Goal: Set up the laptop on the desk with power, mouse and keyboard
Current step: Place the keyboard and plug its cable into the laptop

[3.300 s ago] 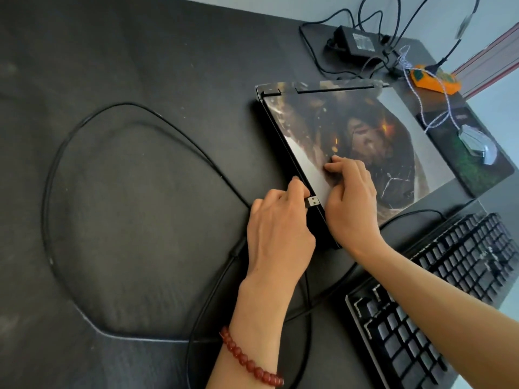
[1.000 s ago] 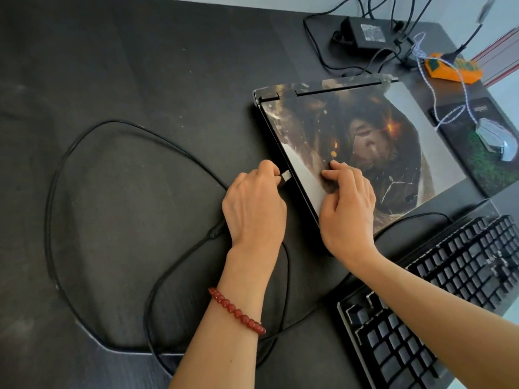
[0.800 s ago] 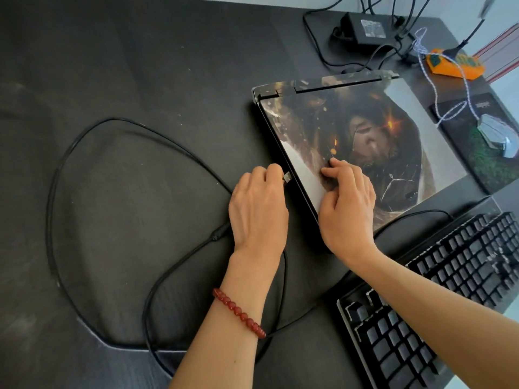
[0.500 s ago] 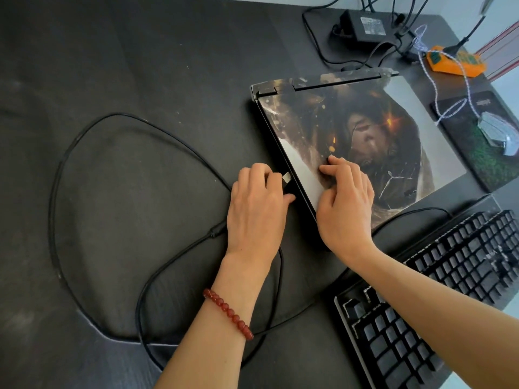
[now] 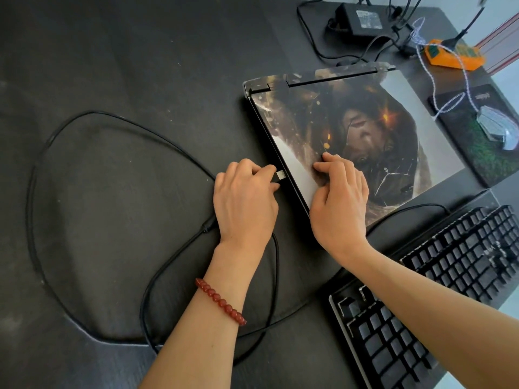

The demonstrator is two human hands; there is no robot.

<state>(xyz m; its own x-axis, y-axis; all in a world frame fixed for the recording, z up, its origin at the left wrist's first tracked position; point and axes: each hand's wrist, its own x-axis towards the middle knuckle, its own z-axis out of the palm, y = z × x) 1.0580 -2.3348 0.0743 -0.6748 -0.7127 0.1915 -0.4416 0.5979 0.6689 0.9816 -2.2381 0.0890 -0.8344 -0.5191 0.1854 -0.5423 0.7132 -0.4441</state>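
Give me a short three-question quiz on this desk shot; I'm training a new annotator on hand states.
1. True or false: the laptop lid is closed.
2. What does the left hand pinch at the laptop's side edge? A) mouse cable B) USB plug C) power brick
3. Fill in: the right hand rests on the laptop's ____.

Key:
1. True; the printed lid lies flat.
2. B; the USB plug shows its metal tip at the edge, not fully in.
3. Lid, fingers bent, near its left edge. The mouse sits apart on its pad, and the keyboard lies nearer the person.
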